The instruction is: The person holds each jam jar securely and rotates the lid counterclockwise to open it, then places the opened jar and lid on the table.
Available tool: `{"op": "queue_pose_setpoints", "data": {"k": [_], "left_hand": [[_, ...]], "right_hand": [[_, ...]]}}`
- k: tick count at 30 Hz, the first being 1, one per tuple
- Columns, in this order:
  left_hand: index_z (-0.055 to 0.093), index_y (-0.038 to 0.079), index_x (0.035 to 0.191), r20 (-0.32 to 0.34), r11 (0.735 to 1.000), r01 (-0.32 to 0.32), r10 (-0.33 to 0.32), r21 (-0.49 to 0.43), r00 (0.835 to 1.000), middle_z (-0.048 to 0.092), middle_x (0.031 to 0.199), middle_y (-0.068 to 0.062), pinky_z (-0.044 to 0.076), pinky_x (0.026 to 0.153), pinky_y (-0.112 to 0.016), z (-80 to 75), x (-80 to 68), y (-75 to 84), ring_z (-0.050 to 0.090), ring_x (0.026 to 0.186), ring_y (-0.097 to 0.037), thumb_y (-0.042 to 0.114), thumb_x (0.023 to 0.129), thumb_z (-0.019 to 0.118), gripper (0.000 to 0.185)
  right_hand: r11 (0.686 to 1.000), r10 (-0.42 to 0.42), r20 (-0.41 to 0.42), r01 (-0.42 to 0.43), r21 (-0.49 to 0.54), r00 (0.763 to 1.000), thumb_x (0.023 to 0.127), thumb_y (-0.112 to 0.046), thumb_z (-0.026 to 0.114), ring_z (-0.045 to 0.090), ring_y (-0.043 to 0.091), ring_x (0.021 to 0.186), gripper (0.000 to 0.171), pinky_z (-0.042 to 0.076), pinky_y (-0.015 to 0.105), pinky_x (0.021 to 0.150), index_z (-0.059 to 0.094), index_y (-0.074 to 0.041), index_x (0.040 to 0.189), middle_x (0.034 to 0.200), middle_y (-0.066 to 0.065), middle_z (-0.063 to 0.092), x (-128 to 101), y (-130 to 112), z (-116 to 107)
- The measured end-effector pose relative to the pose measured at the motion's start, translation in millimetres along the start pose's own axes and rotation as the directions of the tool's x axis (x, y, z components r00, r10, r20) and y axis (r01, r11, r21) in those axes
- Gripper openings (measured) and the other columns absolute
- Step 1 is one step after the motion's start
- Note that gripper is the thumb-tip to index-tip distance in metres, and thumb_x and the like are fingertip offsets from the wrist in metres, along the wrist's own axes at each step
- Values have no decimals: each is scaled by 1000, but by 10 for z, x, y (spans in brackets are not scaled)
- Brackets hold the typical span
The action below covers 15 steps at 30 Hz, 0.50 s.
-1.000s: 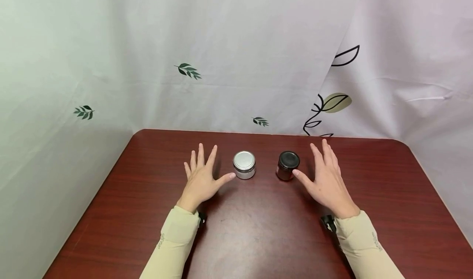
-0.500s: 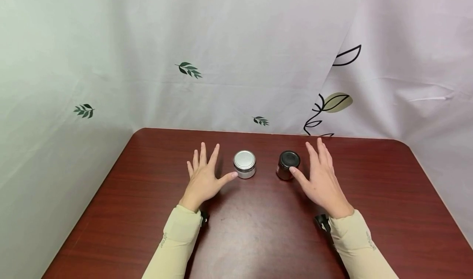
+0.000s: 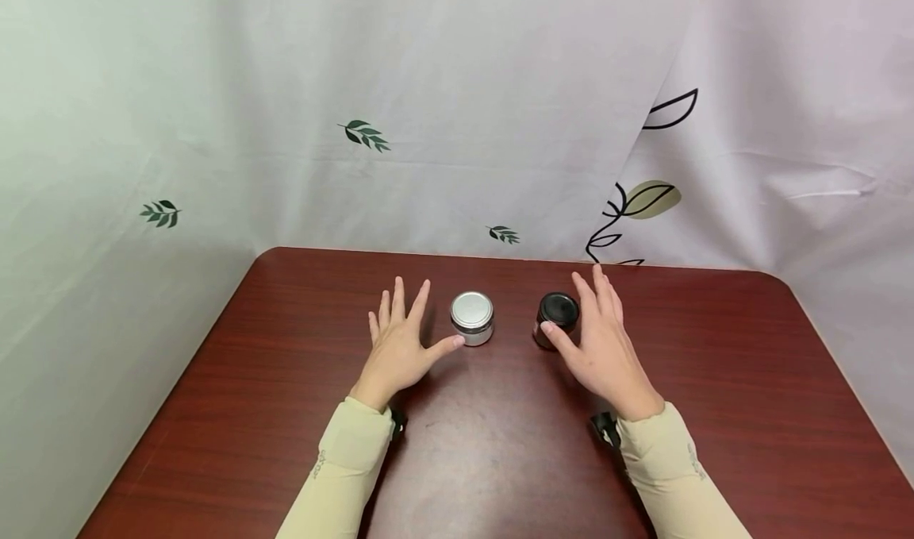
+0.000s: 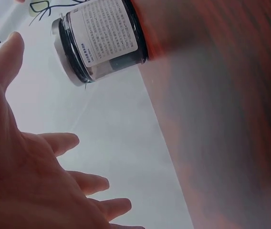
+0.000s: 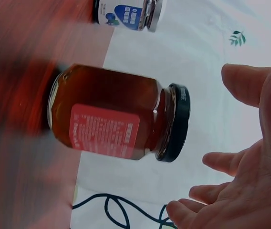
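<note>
Just below the centre of the head view stands the silver-lidded glass jar (image 3: 472, 318); to its right is the black-lidded glass jar (image 3: 558, 310). The left hand (image 3: 395, 354) is spread near the first, the right hand (image 3: 604, 354) near the second, holding nothing. This looks like a reach; gripping calls for curling fingers and thumb round the 2 jars.

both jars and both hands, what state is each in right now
Silver-lidded jar: upright on the table, lid on, not held; lid tightness cannot be told.
Black-lidded jar: upright on the table, lid on, not held; lid tightness cannot be told.
Left hand: fingers spread, holding nothing, beside the silver-lidded jar.
Right hand: fingers extended, thumb apart, holding nothing, beside the black-lidded jar.
</note>
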<state>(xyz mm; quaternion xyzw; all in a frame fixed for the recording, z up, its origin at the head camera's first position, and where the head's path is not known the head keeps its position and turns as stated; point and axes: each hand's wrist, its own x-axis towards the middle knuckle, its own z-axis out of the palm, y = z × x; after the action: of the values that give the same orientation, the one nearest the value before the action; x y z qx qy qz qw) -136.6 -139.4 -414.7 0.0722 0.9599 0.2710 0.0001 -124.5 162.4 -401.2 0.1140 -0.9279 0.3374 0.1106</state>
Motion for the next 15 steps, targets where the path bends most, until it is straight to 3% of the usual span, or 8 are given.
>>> {"op": "queue_pose_setpoints", "data": {"k": [15], "left_hand": [[15, 24, 163, 16, 999, -22, 23, -41, 1000, -3, 167, -18, 2, 115, -68, 79, 12, -4, 1, 151, -47, 69, 85, 65, 102]], "right_hand": [[998, -63, 56, 62, 27, 996, 95, -39, 68, 8, 40, 151, 83, 31, 64, 109, 27, -6, 158, 167, 16, 5, 33, -149, 93]]}}
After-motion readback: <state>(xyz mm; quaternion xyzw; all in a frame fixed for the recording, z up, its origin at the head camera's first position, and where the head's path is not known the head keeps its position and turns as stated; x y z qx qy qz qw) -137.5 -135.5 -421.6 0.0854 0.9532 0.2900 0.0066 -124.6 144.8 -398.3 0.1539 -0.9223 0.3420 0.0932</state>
